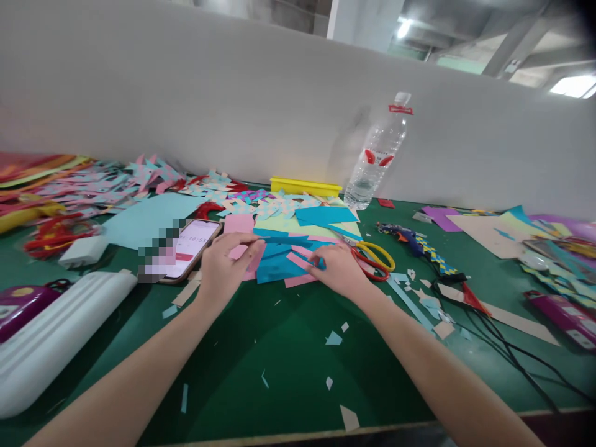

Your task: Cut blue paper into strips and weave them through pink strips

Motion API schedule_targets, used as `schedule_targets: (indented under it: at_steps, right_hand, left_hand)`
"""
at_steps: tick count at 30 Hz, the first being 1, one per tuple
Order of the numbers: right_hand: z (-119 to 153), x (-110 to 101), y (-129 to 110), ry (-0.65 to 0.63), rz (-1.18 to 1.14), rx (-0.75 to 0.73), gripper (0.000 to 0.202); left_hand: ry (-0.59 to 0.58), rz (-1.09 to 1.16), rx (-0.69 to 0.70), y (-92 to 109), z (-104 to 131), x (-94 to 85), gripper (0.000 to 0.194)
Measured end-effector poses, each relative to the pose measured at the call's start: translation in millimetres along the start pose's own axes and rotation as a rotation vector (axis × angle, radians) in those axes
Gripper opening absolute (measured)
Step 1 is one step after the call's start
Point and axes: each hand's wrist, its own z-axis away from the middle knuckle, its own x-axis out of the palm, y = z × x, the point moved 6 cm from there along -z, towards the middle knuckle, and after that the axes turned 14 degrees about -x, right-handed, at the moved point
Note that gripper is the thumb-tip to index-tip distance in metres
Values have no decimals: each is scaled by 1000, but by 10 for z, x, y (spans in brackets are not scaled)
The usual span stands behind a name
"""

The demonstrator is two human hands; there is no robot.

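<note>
Blue paper strips [279, 264] and pink paper strips [300, 281] lie in a pile in the middle of the green table. My left hand [228, 261] is over the pile's left side, next to a pink paper piece [238, 223], its thumb and forefinger tips close together; whatever they hold is too small to make out. At the pile's right side, my right hand [335, 264] pinches a pink strip [298, 259] between thumb and fingers. Scissors with red and yellow handles [377, 257] lie just beyond my right hand.
A phone [190, 248], white charger [84, 251] and long white object [65, 335] lie left. Behind stand a leaning water bottle [379, 155] and a yellow tray-like piece [305, 187]. Woven strips [419, 248], black cords [507, 347] and paper scraps [334, 338] lie around.
</note>
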Motion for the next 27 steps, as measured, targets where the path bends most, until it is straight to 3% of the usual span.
schedule_targets:
  at_steps: [7,12,17,22,27]
  right_hand:
    - [-4,-8,-98,-84,29,17,12]
    - [63,24,-69,-64,-19,49,18]
    - [178,67,32,58,-221,107,14]
    - [259,-120,-18,220,-469,98,11]
    - [281,-227,-93,311,-1009,82,17]
  left_hand:
    - [-10,3,-36,-18,-16,-10,21]
    - [-2,22,-102,-52,-32,-26,23]
    - [-14,69,-155,-75,-41,-21,24]
    - [6,124,-248,-151,-59,-27,24]
    - [27,159,-275,-170,-51,-40,24]
